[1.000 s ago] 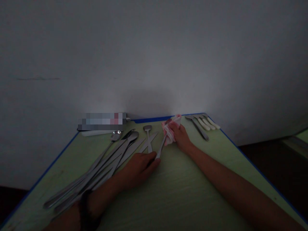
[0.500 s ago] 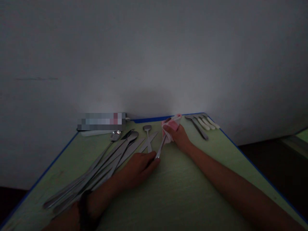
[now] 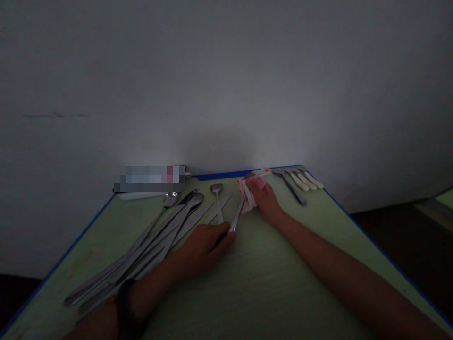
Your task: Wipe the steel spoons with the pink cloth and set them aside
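My left hand [image 3: 208,245] is closed around the handle end of a metal spoon [image 3: 238,215], low over the table. The spoon slants up and away, and its bowl end lies against a pink and white cloth [image 3: 250,202], partly hidden by the folds. My right hand [image 3: 266,200] pinches the cloth around that upper end, thumb on top. Just left of the spoon, a small square-headed spoon [image 3: 217,189] crosses a table knife [image 3: 226,204]. A loose pile of long metal cutlery [image 3: 155,236], with spoons and knives in it, spreads beside and behind my left forearm.
Several utensils with cream handles [image 3: 300,182] lie in a row at the far right corner, beside an all-metal one [image 3: 293,191]. A blurred-out box [image 3: 150,179] stands at the back left. The green table [image 3: 255,283] has a blue edge and meets a grey wall [image 3: 226,85].
My right hand and the cloth have shifted slightly on the spoon, and more of its bowl end shows. My left hand has stayed in place.
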